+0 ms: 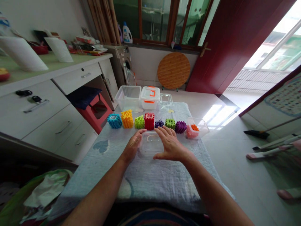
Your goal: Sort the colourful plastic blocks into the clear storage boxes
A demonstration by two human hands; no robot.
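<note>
The left hand (134, 143) lies along the left side of a clear plastic container (150, 147) (whether it grips, I cannot tell), while the right hand (172, 143) spreads over the right side, thumb and fingers apart. The container rests on a blue cloth (164, 180), just short of a row of colourful lattice blocks (149, 121); beyond them stand an open clear bin (128, 98) and a box with orange latches (150, 94).

Smooth, glossy plastic box (150, 145); ridged plastic red cube (149, 121) at twelve o'clock; wrinkled cloth table cover (164, 179); wood-grained round tabletop (174, 70), one o'clock.
</note>
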